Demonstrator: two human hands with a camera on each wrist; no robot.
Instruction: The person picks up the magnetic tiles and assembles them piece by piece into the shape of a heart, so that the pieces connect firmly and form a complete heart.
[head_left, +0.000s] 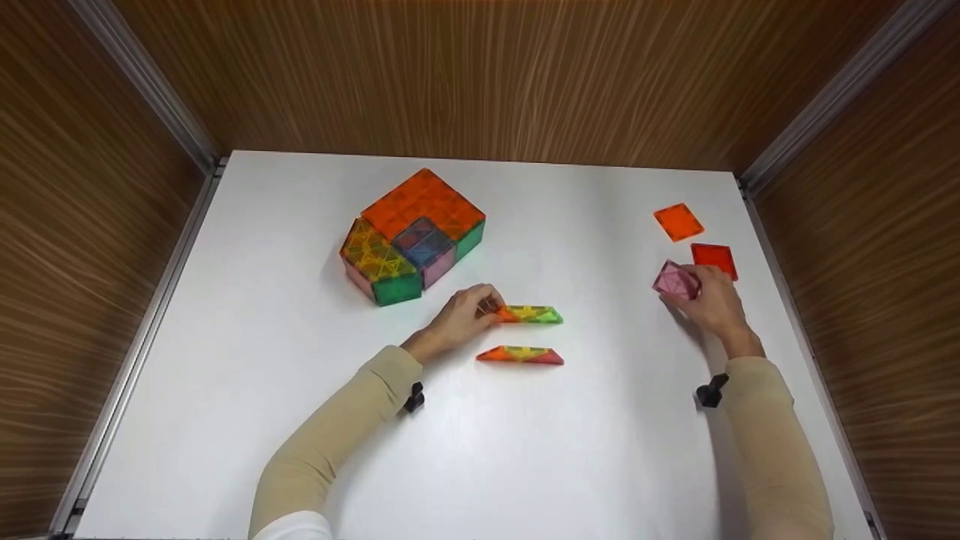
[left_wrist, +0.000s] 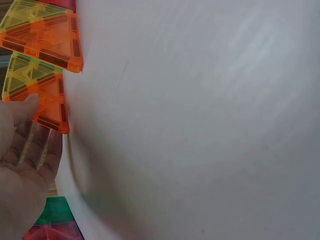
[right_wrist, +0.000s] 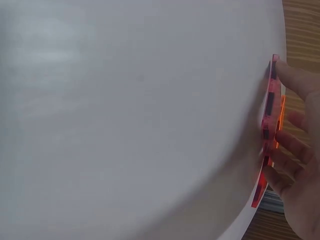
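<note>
My left hand (head_left: 463, 315) pinches the orange end of a standing strip of translucent magnetic tiles (head_left: 531, 314), orange, yellow and green triangles joined in a row. In the left wrist view the thumb lies on the orange triangle tile (left_wrist: 52, 100), with fingers behind it. A second strip (head_left: 519, 354), orange, yellow and pinkish red, stands just nearer to me. At the right, my right hand (head_left: 716, 304) holds a pink magnetic tile (head_left: 672, 279) by its edges. The right wrist view shows that pink tile (right_wrist: 270, 102) nearly edge-on.
A low block structure of magnetic tiles, with an orange top (head_left: 424, 199), a yellow section (head_left: 375, 251) and a blue-purple square (head_left: 424, 241), stands back left. An orange square tile (head_left: 679, 222) and a red square tile (head_left: 716, 259) lie back right. Wood-grain walls (head_left: 465, 82) enclose the white table (head_left: 555, 450).
</note>
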